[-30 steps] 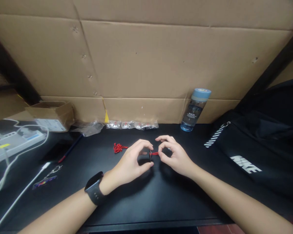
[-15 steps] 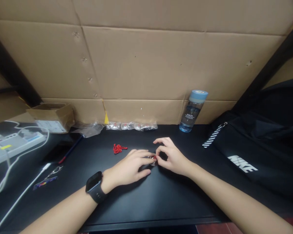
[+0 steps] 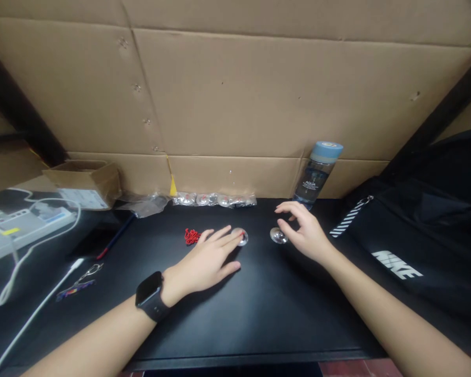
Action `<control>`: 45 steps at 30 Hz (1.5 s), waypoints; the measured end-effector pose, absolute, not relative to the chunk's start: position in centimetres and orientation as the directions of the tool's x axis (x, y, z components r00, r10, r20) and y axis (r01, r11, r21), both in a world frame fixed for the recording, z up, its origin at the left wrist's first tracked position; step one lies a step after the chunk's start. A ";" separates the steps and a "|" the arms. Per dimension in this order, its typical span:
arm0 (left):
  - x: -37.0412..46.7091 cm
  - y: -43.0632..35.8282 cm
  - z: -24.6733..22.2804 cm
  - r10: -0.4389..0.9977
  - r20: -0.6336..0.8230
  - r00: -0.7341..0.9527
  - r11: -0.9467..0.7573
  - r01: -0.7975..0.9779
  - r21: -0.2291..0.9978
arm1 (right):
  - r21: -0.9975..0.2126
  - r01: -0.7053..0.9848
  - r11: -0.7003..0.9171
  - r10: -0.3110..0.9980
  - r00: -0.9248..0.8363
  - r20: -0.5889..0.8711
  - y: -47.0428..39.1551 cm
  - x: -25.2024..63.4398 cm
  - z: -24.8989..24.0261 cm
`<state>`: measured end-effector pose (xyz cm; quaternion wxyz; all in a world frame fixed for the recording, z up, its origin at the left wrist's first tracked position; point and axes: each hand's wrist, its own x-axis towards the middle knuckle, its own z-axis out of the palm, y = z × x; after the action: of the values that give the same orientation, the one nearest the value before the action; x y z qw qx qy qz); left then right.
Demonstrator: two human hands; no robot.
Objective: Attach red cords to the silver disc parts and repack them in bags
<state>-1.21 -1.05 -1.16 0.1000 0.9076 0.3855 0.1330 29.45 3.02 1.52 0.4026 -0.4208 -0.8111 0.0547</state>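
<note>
We see a black table (image 3: 227, 324): red cord (image 3: 191, 236) just beyond our left hand (image 3: 204, 264), silver disc (image 3: 244, 239) at its fingertips, second disc (image 3: 277, 236) by our right hand (image 3: 306, 233). Wrapped discs (image 3: 206, 199) and bottle (image 3: 316, 175) beyond our hands.

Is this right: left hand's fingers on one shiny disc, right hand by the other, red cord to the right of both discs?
Cord side is wrong: in the head view, the red cord lies left of both discs. Left hand on one disc, right hand by the other.
</note>
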 end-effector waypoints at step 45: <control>-4.5 1.6 0.5 0.772 0.441 0.458 -0.599 0.757 0.262 | -0.546 0.674 0.498 0.843 -0.524 0.123 4.4 33.1 1.8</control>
<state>-4.55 1.63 0.49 0.0138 0.8537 0.4476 0.2658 33.10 4.42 1.75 0.1910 -0.4491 -0.8442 0.2216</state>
